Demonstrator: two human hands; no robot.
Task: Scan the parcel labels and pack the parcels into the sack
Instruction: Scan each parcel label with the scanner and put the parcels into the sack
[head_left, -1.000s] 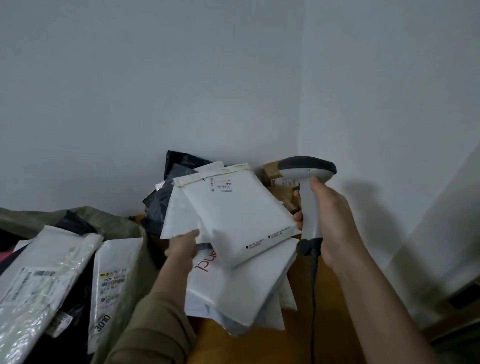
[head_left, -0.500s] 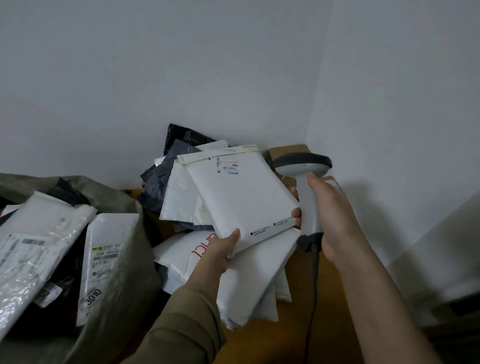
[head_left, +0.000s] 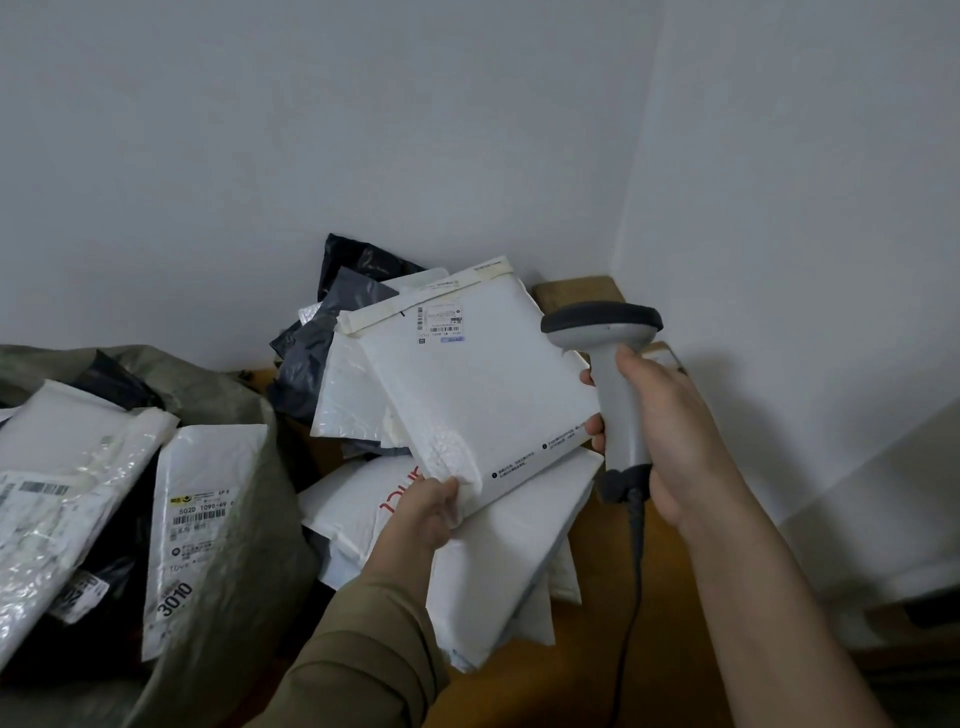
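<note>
White mailer is gripped by left hand above parcel pile; scanner is held by right hand beside it.

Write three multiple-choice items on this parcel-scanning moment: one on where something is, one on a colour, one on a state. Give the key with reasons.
1. Where does the small printed label sit on the white parcel held up in the left hand?
A. near its taped far edge
B. by the corner the hand pinches
C. no label shows

2. What colour is the lettering on the white parcel lying under the held one?
A. blue
B. red
C. green

3. What is the right hand doing?
A. resting flat on the table
B. reaching into the sack
C. gripping the scanner by its handle

Key: 1 A, the barcode sticker sits just below the tape strip, far from the fingers. 2 B, red letters show beside the left hand. 3 C, the fingers wrap the grey handle, with the head beside the parcel's edge.
</note>
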